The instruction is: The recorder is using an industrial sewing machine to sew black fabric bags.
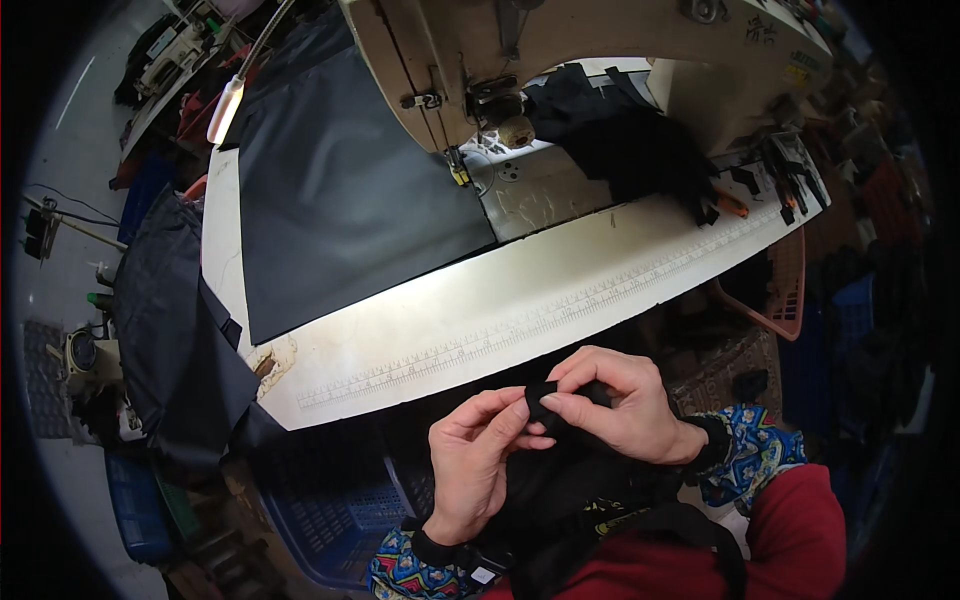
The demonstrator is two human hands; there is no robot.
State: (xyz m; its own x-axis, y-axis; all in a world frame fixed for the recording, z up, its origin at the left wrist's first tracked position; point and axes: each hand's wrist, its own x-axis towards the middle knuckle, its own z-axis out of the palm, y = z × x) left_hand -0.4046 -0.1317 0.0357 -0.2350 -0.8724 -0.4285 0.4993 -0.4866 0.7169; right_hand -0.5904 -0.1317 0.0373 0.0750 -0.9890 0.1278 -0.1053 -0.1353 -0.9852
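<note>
Just off the front edge of the sewing table, my left hand (477,455) and my right hand (622,402) meet over a small black piece of fabric (541,402). Both pinch it between thumb and fingers, one at each side. Part of the piece is covered by my fingers, and its lower edge blends with the dark clothing behind. Beyond my hands stands a beige sewing machine (590,45). A large black sheet of material (350,200) lies flat on the table, its right edge by the presser foot (458,168).
A printed ruler strip (480,340) runs along the white table's front. Black fabric pieces (630,135) lie under the machine arm, near scissors with an orange handle (731,203). A lit lamp (226,110) hangs at left. Below are a blue basket (335,520) and a pink basket (790,285).
</note>
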